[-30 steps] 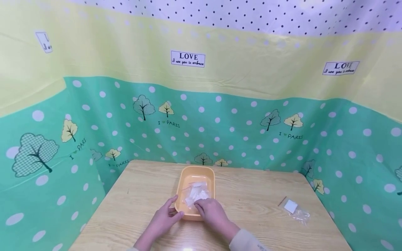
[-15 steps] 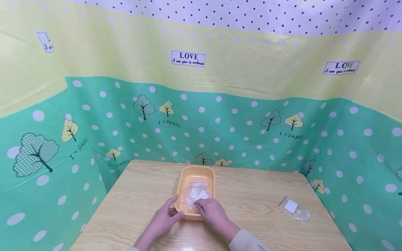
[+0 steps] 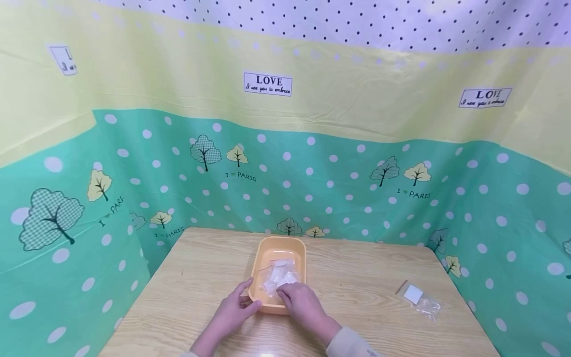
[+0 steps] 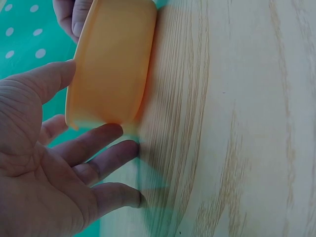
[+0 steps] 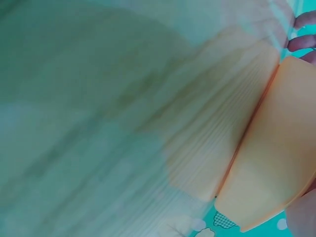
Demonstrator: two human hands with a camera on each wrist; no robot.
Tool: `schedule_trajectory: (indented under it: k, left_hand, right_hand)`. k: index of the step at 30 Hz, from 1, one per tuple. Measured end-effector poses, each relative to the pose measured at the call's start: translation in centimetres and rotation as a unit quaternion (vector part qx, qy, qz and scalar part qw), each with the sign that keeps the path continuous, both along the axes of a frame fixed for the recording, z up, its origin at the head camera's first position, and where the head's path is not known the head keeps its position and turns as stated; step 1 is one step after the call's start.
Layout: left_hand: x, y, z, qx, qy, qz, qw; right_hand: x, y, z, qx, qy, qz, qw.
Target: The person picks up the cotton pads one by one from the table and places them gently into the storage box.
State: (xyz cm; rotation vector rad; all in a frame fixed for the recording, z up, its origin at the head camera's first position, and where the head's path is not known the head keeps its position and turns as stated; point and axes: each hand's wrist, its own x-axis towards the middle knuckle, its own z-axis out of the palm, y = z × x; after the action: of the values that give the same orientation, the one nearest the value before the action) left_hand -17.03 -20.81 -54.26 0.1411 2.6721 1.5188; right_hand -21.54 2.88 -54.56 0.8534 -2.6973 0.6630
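An orange plastic tray point(image 3: 282, 254) stands on the wooden table in the head view. My left hand point(image 3: 232, 311) holds its near left corner, thumb at the near rim and fingers along the left side. Clear zip bags point(image 3: 280, 271) with whitish contents lie in a heap inside the tray; their exact number cannot be made out. Reaching over the near right rim, my right hand point(image 3: 304, 303) pinches the near end of the heap with curled fingers. Its fingertips are partly hidden. In the left wrist view, the left fingertips point(image 4: 116, 129) touch the tray's outer wall.
At the right of the wooden table point(image 3: 357, 277) lies another clear zip bag point(image 3: 428, 306) with a white square piece point(image 3: 413, 294) on or in it. Behind the table and along both sides hangs a patterned curtain point(image 3: 330, 198).
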Motion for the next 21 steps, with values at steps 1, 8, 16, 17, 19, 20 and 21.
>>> schedule_trajectory:
  k: [1,8,16,17,19,20,21]
  left_hand:
    - [0.0,0.0,0.0,0.0,-0.001,0.0,1.0]
    - [0.0,0.0,0.0,-0.003,-0.007,0.005,1.0]
    - [-0.1,0.1,0.0,-0.002,-0.009,0.005,0.9999]
    - [-0.1,0.1,0.0,-0.003,-0.009,0.005,0.9999]
    - [-0.1,0.1,0.0,-0.004,-0.01,0.004,0.9999]
    - [-0.1,0.1,0.0,-0.007,-0.01,0.004,0.9999]
    - [0.0,0.1,0.0,-0.008,-0.009,0.003,0.9999]
  right_hand:
    - [0.0,0.0,0.1,-0.01,-0.008,0.001,0.9999]
    - [0.3,0.3,0.7,-0.096,-0.069,0.008,0.993]
    - [-0.4,1.6,1.8,-0.196,-0.126,-0.001,0.9724]
    - [-0.5,2.0,2.0,-0.198,-0.131,-0.008,0.9715]
    - [-0.9,3.1,2.3,-0.195,-0.143,-0.029,0.9699]
    - [-1.1,3.7,2.4,-0.192,-0.146,-0.039,0.9698]
    - [-1.3,4.5,2.5,-0.188,-0.147,-0.051,0.9697]
